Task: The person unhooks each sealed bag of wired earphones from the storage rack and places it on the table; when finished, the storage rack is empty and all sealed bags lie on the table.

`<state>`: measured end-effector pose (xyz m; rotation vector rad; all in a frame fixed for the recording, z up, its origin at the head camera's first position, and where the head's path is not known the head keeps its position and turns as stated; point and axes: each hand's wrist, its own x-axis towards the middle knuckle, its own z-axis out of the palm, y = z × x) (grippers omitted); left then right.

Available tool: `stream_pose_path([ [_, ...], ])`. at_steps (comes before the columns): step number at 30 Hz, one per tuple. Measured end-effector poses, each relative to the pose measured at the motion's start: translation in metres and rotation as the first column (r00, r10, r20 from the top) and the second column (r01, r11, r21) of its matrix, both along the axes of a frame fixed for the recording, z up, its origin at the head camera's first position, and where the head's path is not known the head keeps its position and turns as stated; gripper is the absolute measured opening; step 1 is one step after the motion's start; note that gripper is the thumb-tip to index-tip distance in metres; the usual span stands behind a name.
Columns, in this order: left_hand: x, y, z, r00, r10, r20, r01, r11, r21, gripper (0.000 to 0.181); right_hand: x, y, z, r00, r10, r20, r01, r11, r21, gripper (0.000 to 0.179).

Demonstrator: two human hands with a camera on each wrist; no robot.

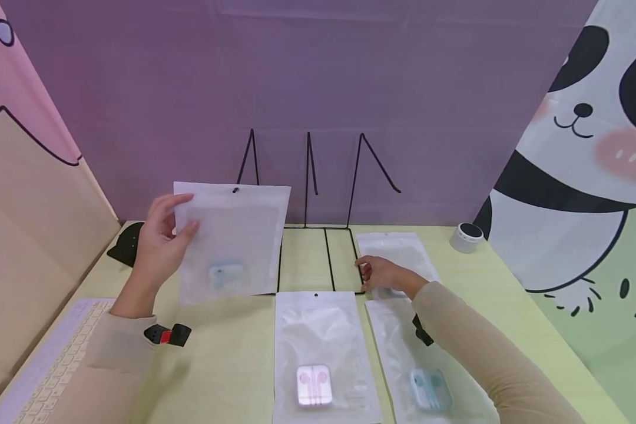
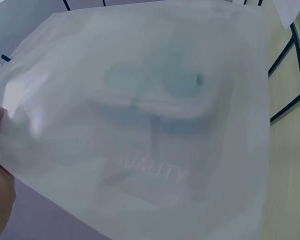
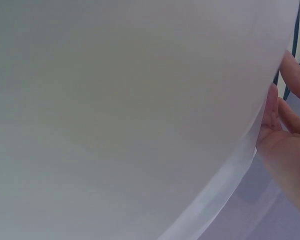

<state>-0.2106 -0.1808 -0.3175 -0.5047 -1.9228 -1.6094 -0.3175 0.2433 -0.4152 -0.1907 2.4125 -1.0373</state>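
Note:
My left hand (image 1: 161, 241) pinches the left edge of a white zip pouch (image 1: 233, 235), thumb in front. The hole in the pouch's top edge is at the tip of the left hook of a black wire display rack (image 1: 328, 259). A small pale-blue item shows dimly inside; faint lettering reads "QUALITY" in the left wrist view. My right hand (image 1: 384, 275) grips the right side of the rack's base, above a flat white pouch (image 1: 394, 244). In the right wrist view, another white pouch surface (image 3: 130, 120) covers most of the picture, beside the fingers (image 3: 271, 112).
In front of the rack lies a pouch with pink earphones (image 1: 314, 386); right of it, one with blue earphones (image 1: 431, 390). A keyboard (image 1: 58, 368) lies at left, a black object (image 1: 126, 244) behind it. A small round container (image 1: 466, 238) stands at back right.

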Motion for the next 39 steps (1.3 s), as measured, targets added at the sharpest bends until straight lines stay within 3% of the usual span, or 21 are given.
stream_pose_path([
  [5,0.008,-0.006,-0.002,0.996,-0.084,-0.01,0.085,0.993,0.079,0.049,0.001,0.0,0.001,1.0,-0.002,-0.015,0.003,1.0,0.009,0.069],
  [12,0.016,-0.024,-0.009,0.971,-0.232,-0.055,0.237,0.959,0.152,0.052,0.002,0.0,0.001,0.999,0.019,-0.033,-0.017,0.999,0.051,0.067],
  [16,0.017,-0.036,-0.015,0.967,-0.255,-0.007,0.254,0.957,0.143,0.054,0.003,0.0,0.002,1.0,0.019,-0.023,-0.018,0.999,0.037,0.069],
  [21,0.011,-0.051,-0.03,0.979,-0.152,0.137,0.147,0.988,0.045,0.05,0.002,-0.002,0.002,1.0,0.012,-0.012,-0.011,1.0,0.029,0.069],
  [27,-0.014,-0.064,-0.049,0.956,-0.043,0.291,0.061,0.997,-0.054,0.05,-0.002,0.0,-0.001,1.0,-0.012,0.004,0.012,1.0,0.007,0.07],
  [33,-0.038,-0.071,-0.057,0.909,0.079,0.408,-0.001,0.982,-0.189,0.052,-0.001,0.0,0.002,1.0,0.003,-0.018,-0.002,0.999,0.033,0.069],
  [36,-0.045,-0.074,-0.062,0.877,0.117,0.467,0.001,0.969,-0.245,0.052,0.0,0.001,0.002,0.999,0.012,-0.033,-0.011,0.999,0.049,0.069],
  [39,-0.051,-0.078,-0.066,0.856,0.141,0.498,0.012,0.957,-0.291,0.052,0.001,0.001,0.001,0.999,0.024,-0.036,-0.022,0.998,0.058,0.069],
])
